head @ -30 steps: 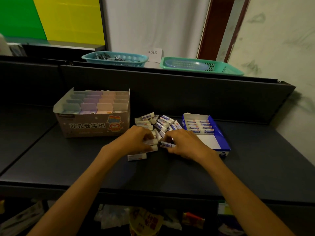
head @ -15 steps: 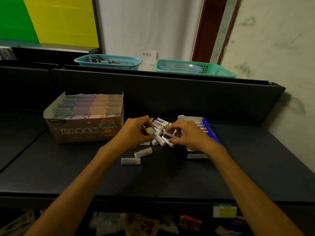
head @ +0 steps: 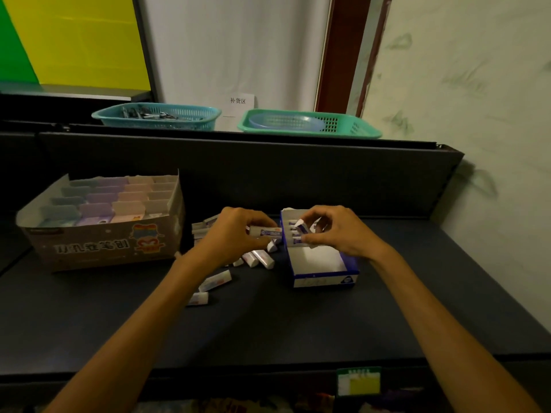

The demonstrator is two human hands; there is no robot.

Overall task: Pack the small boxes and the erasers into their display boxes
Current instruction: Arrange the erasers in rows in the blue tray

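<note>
Now each hand, left hand (head: 235, 231) and right hand (head: 337, 231), pinches a white, blue-banded eraser (head: 265, 231).

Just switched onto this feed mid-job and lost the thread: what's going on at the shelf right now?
A person is packing erasers into the blue display box. The right hand holds an eraser over the row already in the box's far end; the near part shows bare white floor. The left hand grips another eraser beside the box's left wall. Loose erasers lie on the dark shelf. The cardboard display box on the left holds rows of pastel small boxes.
</note>
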